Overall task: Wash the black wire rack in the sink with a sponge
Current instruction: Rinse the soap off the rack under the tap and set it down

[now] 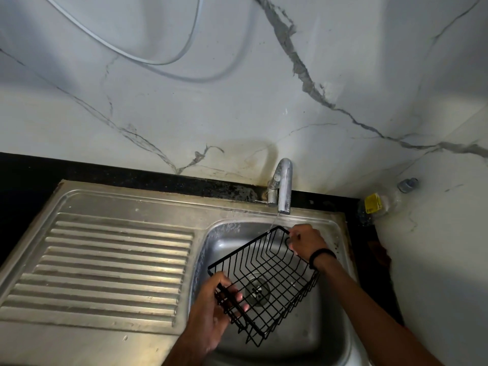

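- Black wire rack (266, 276) is held tilted over the steel sink (335, 336), above the drain (257, 287), with its far rim up under the tap (284, 186).
- A thin stream of water (273, 224) falls from the spout onto that far rim; the step in hand looks like wetting or rinsing the rack.
- The left hand (216, 307) grips the near-left corner, fingers curled through the wires and thumb over the rim.
- The right hand (306, 241) holds the far-right corner, fingers closed round the top wire just beside the stream.
- The rack thus spans the space between the two hands, one at each opposite corner, clear of the basin floor as far as can be told.
- To do this well, the person would best turn the rack slowly so the narrow stream reaches each wire, keeping it low in the basin to limit splashing.
- No sponge is in view; one hand will have to let go to fetch it.
- A clear bottle (377, 204) lies on the dark counter (105, 173) at the right.
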`<state>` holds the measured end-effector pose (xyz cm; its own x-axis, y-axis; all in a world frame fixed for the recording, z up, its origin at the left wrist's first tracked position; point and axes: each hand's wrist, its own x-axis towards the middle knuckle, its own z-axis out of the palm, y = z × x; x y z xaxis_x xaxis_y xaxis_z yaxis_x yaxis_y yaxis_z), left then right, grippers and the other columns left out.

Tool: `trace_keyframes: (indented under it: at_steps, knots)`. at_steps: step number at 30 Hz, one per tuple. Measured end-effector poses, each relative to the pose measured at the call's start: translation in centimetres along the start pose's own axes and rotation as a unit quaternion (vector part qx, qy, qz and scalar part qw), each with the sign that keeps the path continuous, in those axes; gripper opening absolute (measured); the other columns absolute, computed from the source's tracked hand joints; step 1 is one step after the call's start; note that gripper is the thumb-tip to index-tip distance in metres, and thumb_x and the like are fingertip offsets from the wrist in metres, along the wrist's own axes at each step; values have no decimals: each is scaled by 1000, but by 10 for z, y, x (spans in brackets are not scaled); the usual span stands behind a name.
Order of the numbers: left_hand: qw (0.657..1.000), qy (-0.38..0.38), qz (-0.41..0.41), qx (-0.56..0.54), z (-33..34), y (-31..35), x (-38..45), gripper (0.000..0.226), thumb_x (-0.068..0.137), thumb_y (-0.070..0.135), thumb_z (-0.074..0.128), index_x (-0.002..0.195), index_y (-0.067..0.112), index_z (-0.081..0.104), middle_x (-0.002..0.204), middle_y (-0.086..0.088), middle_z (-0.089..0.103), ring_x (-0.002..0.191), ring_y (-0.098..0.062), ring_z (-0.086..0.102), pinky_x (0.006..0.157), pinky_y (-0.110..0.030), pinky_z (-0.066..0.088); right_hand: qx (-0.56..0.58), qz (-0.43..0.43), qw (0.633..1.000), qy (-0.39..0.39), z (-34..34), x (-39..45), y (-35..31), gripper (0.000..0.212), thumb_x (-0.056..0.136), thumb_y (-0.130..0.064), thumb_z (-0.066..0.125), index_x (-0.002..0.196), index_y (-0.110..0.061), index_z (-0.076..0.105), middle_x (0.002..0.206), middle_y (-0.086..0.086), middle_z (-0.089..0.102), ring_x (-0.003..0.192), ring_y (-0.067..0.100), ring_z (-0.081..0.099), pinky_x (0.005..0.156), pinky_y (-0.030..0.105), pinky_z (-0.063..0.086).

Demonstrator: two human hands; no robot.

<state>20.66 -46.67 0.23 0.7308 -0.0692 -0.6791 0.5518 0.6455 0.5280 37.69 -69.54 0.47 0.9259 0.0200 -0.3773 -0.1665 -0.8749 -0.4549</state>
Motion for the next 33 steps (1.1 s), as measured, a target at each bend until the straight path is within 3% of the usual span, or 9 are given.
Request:
trace_keyframes:
  at_steps: [5, 9, 15, 18, 21, 23, 26, 29, 33]
  knots:
    - [989, 131, -71, -4, -13, -8, 33, 32, 93, 27, 69, 120, 11, 68, 118, -23, 64, 108, -40, 64, 85, -60, 59, -6, -53, 997, 47, -4, 3, 8, 41, 90, -46, 36, 84, -22, 68, 81, 0, 71, 80, 21, 66, 76, 39, 56]
    - [982, 147, -84, 86, -19, -14, 60, 26, 94, 26, 73, 115, 10, 71, 123, -18, 63, 117, -41, 61, 89, -66, 57, -13, -46, 997, 59, -18, -15, -16, 32, 99, -29, 46, 70, -21, 58, 72, 1, 64, 73, 23, 62, 68, 35, 49]
    - [963, 104, -7, 248, -16, -7, 86, 31, 82, 23, 86, 108, 23, 69, 108, -4, 77, 103, -22, 71, 81, -38, 56, -49, -40, 994, 88, -43, -28, -37, 26, 102, -21, 49, 96, -10, 72, 94, 11, 72, 92, 30, 65, 68, 30, 38]
    - [941, 57, 89, 320, -7, 8, 101, 41, 76, 8, 90, 112, 10, 71, 105, -4, 76, 97, -18, 74, 69, -16, 57, -45, -47, 994, 84, -45, -32, -43, 26, 102, -21, 51, 92, -10, 72, 91, 9, 72, 89, 28, 66, 67, 30, 42]
    - [867, -28, 161, 471, 21, 23, 112, 17, 89, 33, 81, 96, 19, 74, 87, 2, 77, 80, -17, 74, 75, -28, 62, -9, -59, 995, 78, -35, -34, -49, 22, 100, -22, 55, 101, -15, 75, 92, 9, 75, 88, 27, 69, 77, 36, 55]
    - [809, -71, 199, 549, 46, 31, 125, 36, 98, 50, 64, 88, 16, 73, 78, -3, 74, 66, -18, 68, 63, -34, 56, -10, -69, 995, 73, -27, -37, -56, 22, 99, -26, 56, 112, -22, 74, 100, 8, 76, 94, 27, 70, 82, 38, 57]
    - [753, -62, 249, 606, 83, 49, 137, 40, 105, 45, 55, 94, 12, 75, 79, -3, 75, 65, -16, 70, 57, -24, 53, -23, -84, 993, 75, -25, -42, -62, 23, 100, -26, 57, 115, -25, 74, 103, 8, 76, 98, 27, 70, 82, 36, 57]
    - [759, -67, 291, 579, 103, 58, 135, 22, 102, 39, 62, 90, 23, 70, 66, 12, 64, 53, 4, 58, 49, -10, 39, -3, -94, 991, 95, -33, -41, -59, 19, 99, -26, 58, 108, -24, 75, 92, 5, 76, 88, 24, 71, 75, 35, 58]
    - [780, -50, 347, 518, 113, 49, 137, 16, 104, 21, 62, 88, 24, 65, 60, 15, 53, 46, 8, 51, 44, -11, 33, 37, -107, 987, 110, -42, -48, -57, 18, 99, -23, 61, 110, -24, 75, 97, -1, 76, 89, 16, 69, 78, 30, 56]
